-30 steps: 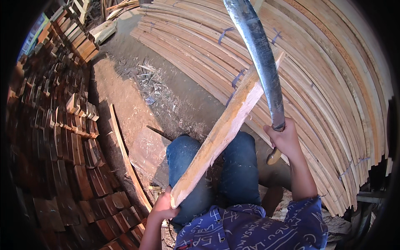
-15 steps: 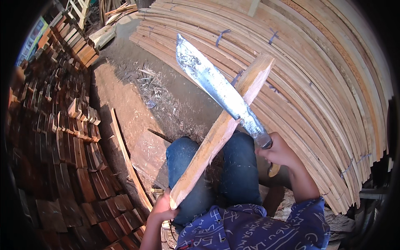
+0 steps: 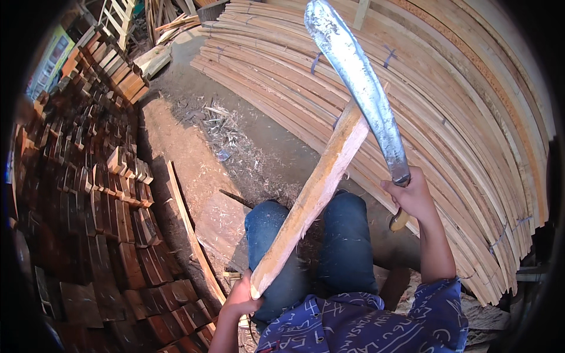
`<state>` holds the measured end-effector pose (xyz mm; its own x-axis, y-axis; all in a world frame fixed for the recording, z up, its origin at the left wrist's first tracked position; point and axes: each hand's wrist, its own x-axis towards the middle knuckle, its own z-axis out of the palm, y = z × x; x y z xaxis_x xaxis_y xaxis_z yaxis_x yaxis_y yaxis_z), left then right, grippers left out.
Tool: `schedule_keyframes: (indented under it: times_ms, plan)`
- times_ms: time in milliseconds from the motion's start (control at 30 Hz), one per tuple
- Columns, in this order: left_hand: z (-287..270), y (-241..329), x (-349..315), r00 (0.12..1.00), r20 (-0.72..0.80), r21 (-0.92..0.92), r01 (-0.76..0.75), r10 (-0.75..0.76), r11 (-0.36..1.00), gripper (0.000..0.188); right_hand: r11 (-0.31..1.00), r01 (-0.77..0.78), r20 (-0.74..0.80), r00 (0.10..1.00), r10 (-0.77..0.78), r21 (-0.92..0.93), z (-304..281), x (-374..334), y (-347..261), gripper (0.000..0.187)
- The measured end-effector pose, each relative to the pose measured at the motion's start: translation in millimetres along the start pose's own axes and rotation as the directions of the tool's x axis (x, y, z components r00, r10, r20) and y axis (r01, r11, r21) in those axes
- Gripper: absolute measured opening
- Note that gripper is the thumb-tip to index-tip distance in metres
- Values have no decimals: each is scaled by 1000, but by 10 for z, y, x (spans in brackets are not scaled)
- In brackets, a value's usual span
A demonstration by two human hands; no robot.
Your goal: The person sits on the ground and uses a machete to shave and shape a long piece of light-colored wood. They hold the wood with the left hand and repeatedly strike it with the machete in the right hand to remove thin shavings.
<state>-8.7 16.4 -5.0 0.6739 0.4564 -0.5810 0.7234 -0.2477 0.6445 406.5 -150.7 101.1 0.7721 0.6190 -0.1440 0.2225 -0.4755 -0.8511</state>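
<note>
A rough length of wood [image 3: 315, 188] slants from the lower left up over my legs, its freshly cut side pale. My left hand [image 3: 242, 295] grips its lower end beside my knee. Out to the right, my right hand [image 3: 410, 195] is wrapped round the wooden handle [image 3: 398, 221] of a machete. The broad, worn steel blade of the machete [image 3: 359, 76] points up and away, crossing in front of the wood's far end and partly hiding it. Whether the blade touches the wood I cannot tell.
Bundled long wooden strips [image 3: 465, 135] fill the right side. Stacked short wood blocks [image 3: 112, 217] line the left. A thin wooden strip [image 3: 187, 215] lies on the ground near my left leg, with shavings [image 3: 220, 126] farther off.
The machete has risen, moving up and right along the wood toward its far end, and its blade stands steeper. My left hand still holds the wood's lower end.
</note>
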Motion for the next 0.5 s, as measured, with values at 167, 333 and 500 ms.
schedule_keyframes:
  times_ms: [167, 333, 500]
  plan:
    - [-48, 78, 1, 1000, 11, 13, -12, 12, 1000, 54, 988, -134, -22, 991, 132, -76, -146, 112, -2, 15]
    - [-48, 87, -89, 1000, 5, -6, 22, -22, 1000, 54, 991, 101, 164, 983, -85, -89, 411, -304, 240, 17]
    - [-13, -13, -34, 1000, 10, -22, 22, -22, 1000, 54, 996, -50, 317, 946, 69, -67, 361, -342, 264, 19]
